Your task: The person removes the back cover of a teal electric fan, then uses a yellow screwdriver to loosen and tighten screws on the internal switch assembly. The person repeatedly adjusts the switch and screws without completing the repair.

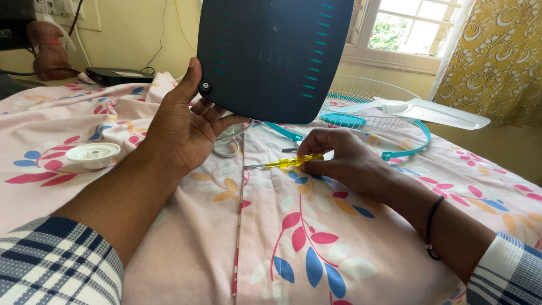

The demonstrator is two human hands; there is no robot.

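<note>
Left hand [183, 121] grips dark fan housing [271, 53] upright at 12 o'clock, thumb over its edge, steadying it. Right hand [339, 161] pinches yellow-handled screwdriver [282, 163] lying flat on floral bedsheet [316, 248], tip pointing toward 9 o'clock.

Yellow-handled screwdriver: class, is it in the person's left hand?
No, the yellow-handled screwdriver is pinched by the right hand, while the left hand props up the dark blue fan base.
</note>
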